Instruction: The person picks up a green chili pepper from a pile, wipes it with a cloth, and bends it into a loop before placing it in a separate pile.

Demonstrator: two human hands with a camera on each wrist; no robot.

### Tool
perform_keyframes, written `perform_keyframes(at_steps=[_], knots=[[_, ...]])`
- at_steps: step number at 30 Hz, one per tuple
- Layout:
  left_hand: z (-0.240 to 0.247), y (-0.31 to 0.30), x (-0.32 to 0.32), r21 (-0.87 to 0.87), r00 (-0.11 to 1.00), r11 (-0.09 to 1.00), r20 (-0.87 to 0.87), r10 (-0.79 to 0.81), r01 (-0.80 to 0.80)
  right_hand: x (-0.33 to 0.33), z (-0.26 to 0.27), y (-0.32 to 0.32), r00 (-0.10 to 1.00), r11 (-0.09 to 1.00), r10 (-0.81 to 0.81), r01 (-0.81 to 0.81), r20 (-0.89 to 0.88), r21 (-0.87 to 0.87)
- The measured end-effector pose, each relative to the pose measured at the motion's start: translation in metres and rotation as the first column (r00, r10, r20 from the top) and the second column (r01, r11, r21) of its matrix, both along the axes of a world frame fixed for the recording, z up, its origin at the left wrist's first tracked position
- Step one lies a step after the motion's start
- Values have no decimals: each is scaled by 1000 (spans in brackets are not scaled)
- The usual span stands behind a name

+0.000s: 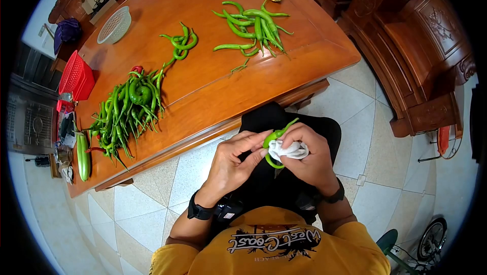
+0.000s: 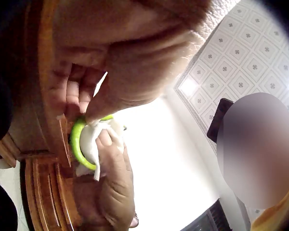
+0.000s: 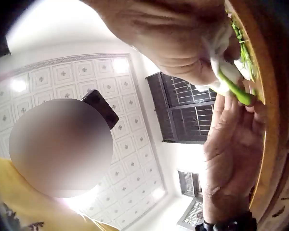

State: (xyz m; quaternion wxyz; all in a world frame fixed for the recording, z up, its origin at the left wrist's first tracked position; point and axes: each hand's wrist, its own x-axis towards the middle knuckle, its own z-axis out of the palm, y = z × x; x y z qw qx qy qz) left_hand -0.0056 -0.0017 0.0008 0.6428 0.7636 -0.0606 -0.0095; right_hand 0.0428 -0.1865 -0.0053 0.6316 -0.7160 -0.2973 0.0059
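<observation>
A long, slender, bright green pepper (image 1: 273,136) is held between the two hands, in front of the yellow shirt (image 1: 264,252) and over the dark-clothed lap. Its skin is seen to be smooth and lightly shiny. Its body is strongly bent: one thin end is pointed up past the right hand's fingers, and below, a narrow curve is shown round the edge of a crumpled white cloth (image 1: 289,150). Its middle is partly covered by the cloth and fingers, so its full shape cannot be told.

The pepper is pinched between the thumb and fingers of the left hand (image 1: 229,167). The cloth is gripped in the bent fingers of the right hand (image 1: 310,159) and is pressed against the pepper. The hands are held close together.

Beyond the hands, a loose group of green peppers (image 1: 261,24) is spread on the reddish-brown wooden table (image 1: 203,79). To the left of the left hand, a large heap of green peppers (image 1: 124,102) is piled, with a red openwork plastic basket (image 1: 76,79) placed farther out.
</observation>
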Motion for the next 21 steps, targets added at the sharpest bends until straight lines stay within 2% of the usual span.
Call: perform_keyframes(at_steps=[2,6,11,16,21], knots=[[4,0,0,-5,1000,1000,-13,-11,11,1,0,0,1000,1000,10,-10,-11,1],[-1,0,-1,-70,994,994,-58,-89,85,4,-5,-3,987,984,-156,158,-35,82],[1,1,-1,-232,982,970,-158,-106,68,2,-1,0,999,998,-39,41,-35,49],[-3,6,0,-264,993,963,-90,-81,55,-1,3,2,994,993,98,-101,-54,-61],[-1,6,0,-267,982,960,-143,-124,82,3,-1,5,999,997,-31,31,-8,65]])
